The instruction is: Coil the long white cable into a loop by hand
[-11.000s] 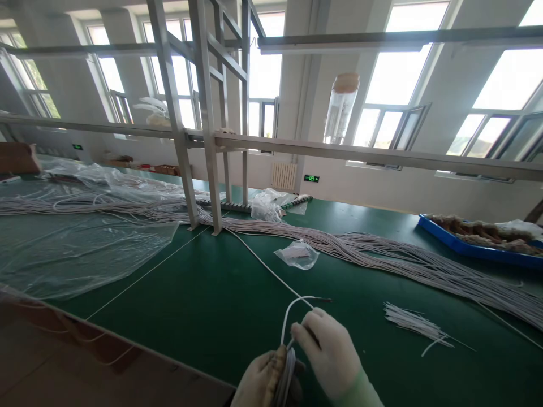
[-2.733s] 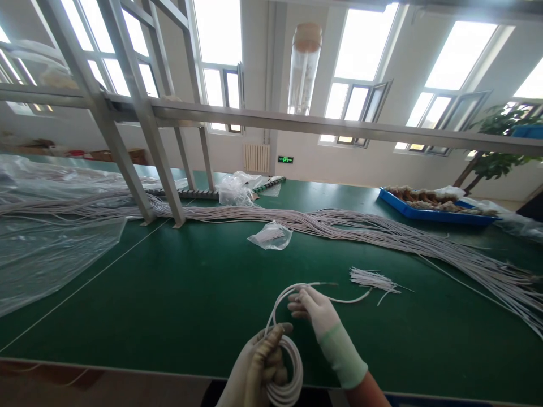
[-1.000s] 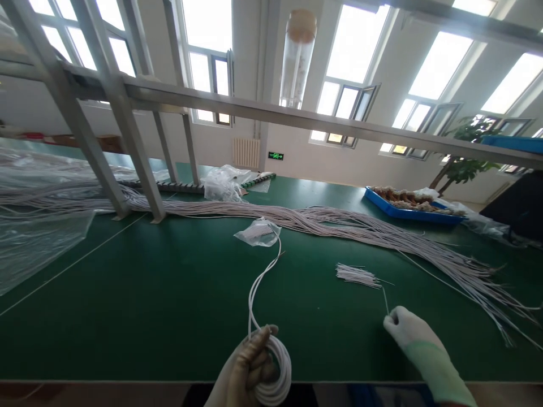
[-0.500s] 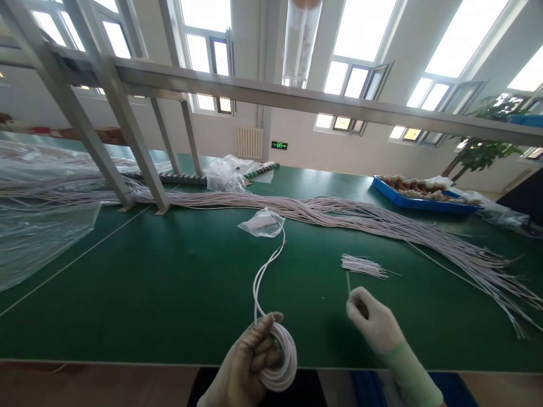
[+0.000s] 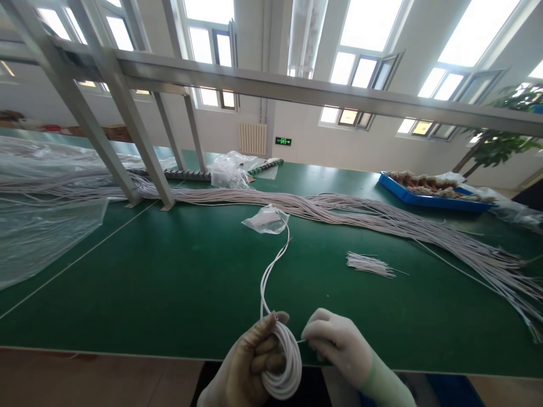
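Observation:
My left hand (image 5: 248,362), in a stained pale glove, is closed around a coil of white cable (image 5: 292,362) at the table's front edge. Two strands of the cable run up from the coil to a small clear plastic bag (image 5: 266,219). Just right of the coil, my gloved right hand (image 5: 339,342) pinches a thin white twist tie (image 5: 301,341), whose tip reaches toward the coil; whether it touches cannot be told. A pile of similar twist ties (image 5: 370,264) lies on the green table beyond my right hand.
A long bundle of pale cables (image 5: 271,199) stretches across the table (image 5: 169,282). Metal frame posts (image 5: 123,118) stand at the left, near clear plastic sheeting (image 5: 51,243). A blue tray (image 5: 436,200) with brownish contents sits at the back right.
My right hand has moved left and nearer, from beside the pile to the coil, carrying the twist tie. My left hand still holds the coil, and the view has shifted slightly.

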The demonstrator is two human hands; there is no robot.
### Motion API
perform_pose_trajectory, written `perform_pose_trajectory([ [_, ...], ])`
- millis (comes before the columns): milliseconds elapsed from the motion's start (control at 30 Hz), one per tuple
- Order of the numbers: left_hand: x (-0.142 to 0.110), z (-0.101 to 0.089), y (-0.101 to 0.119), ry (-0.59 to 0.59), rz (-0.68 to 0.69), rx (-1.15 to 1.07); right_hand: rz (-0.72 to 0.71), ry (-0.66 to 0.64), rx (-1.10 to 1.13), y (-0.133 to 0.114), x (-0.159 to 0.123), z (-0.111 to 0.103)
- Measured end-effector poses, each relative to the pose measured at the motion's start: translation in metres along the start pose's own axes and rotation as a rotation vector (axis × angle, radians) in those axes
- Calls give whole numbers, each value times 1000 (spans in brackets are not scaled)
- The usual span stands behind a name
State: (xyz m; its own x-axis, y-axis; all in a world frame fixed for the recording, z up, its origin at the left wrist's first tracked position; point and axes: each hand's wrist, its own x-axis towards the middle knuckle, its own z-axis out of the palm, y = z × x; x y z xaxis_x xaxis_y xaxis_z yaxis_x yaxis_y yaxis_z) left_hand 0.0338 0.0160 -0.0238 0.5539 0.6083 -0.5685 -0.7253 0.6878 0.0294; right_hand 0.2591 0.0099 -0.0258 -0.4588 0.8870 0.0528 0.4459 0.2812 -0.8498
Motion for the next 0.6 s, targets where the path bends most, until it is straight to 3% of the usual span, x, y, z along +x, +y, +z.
perform_pose_trajectory([
  [300, -2, 5, -4, 91, 102, 227, -82, 166, 25, -14, 10, 23],
  [433, -6, -3, -5, 100, 262, 437, 2, 230, 79, -14, 13, 34],
  [600, -8, -23, -6, 56, 463, 688, 121, 221, 204, -13, 11, 39],
])
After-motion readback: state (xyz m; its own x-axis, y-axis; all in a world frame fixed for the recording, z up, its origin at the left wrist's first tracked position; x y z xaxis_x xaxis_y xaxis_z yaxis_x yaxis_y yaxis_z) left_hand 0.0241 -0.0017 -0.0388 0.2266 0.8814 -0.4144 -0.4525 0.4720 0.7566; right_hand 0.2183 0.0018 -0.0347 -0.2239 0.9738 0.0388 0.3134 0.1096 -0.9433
